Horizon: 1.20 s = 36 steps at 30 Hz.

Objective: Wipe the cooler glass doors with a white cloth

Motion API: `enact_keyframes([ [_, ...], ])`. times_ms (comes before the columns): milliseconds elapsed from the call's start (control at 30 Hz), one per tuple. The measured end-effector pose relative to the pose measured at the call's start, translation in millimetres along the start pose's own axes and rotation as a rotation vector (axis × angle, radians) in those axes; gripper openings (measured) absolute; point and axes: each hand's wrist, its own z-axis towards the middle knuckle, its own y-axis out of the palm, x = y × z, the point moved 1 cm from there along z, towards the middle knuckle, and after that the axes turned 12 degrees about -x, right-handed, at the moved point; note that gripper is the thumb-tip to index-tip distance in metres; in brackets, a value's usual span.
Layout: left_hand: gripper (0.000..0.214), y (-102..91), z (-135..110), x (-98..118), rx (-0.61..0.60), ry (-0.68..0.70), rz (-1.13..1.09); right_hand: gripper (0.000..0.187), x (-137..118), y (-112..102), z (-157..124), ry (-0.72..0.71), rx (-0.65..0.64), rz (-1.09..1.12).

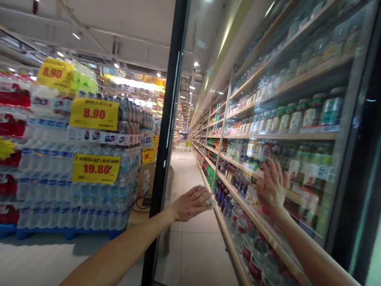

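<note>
My left hand (pixel 190 204) reaches in from the lower left, its fingers bent over a pale, crumpled cloth (pixel 209 198). The cloth is at the glass pane (pixel 190 246) of a dark-framed door. Farther right, my right hand (pixel 270 188) is raised with its fingers apart and nothing in it. It appears to be at the same glass; whether it touches cannot be made out. The door's black frame (pixel 168 119) stands tilted to the left of both hands.
Shelves of bottled drinks (pixel 309 111) show in the glass at right, partly blurred. At left, shrink-wrapped water bottles (pixel 98 194) are stacked on a blue pallet (pixel 71 232), with yellow price signs (pixel 94 114). A tiled aisle floor (pixel 178 159) runs back toward a small green cart (pixel 188 145).
</note>
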Motion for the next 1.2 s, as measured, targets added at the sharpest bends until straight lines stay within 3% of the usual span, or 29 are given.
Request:
enact_keyframes([
  [67, 0.043, 0.2, -1, -6, -0.02, -0.005, 0.008, 0.052, 0, 0, 0, -0.012, 0.023, -0.001],
  [200, 0.051, -6.8, 8, -43, 0.108, -0.472, 0.032, 0.053, 1, 0, 0, -0.026, 0.05, 0.011],
  [233, 0.052, -6.9, 10, -45, 0.129, -0.525, 0.031, 0.053, 1, 0, 0, -0.026, 0.05, 0.013],
  [300, 0.052, -3.7, 8, -34, 0.108, -0.427, 0.023, 0.053, 1, 0, 0, -0.019, 0.04, 0.011],
  [400, 0.044, 4.2, -1, -4, -0.005, -0.013, -0.003, 0.053, 0, 0, 0, -0.006, 0.023, 0.005],
  [467, 0.041, 5.8, -3, 0, -0.029, 0.08, -0.013, 0.053, 0, 0, 0, -0.007, 0.02, 0.003],
  [500, 0.042, 4.7, -2, -5, -0.018, 0.019, -0.013, 0.053, 0, 0, 0, -0.009, 0.023, 0.003],
  [600, 0.049, -1.7, 7, -29, 0.083, -0.371, -0.011, 0.053, 0, 0, -1, -0.017, 0.036, 0.007],
  [667, 0.052, -2.5, 10, -32, 0.128, -0.481, -0.016, 0.052, -1, 0, -2, -0.006, 0.026, 0.013],
  [700, 0.052, -1.1, 10, -27, 0.122, -0.441, -0.021, 0.052, -1, 0, -3, 0.004, 0.013, 0.013],
  [833, 0.044, 8.6, 4, 6, 0.004, -0.01, -0.022, 0.053, -4, 1, -7, 0.024, 0.006, 0.015],
  [867, 0.044, 9.2, 4, 8, -0.008, 0.019, -0.011, 0.053, -4, 2, -8, 0.02, 0.014, 0.019],
  [933, 0.047, 6.0, 10, -3, 0.006, -0.106, 0.01, 0.053, -5, 2, -9, 0.014, 0.018, 0.036],
  [1067, 0.05, -3.4, 28, -34, 0.099, -0.548, -0.011, 0.053, -5, 2, -9, 0.026, -0.001, 0.049],
  [1133, 0.049, -1.1, 30, -28, 0.086, -0.517, -0.03, 0.054, -5, 1, -9, 0.043, -0.018, 0.038],
  [1200, 0.048, 4.8, 26, -10, 0.01, -0.257, -0.031, 0.053, -6, 0, -9, 0.044, -0.024, 0.025],
])
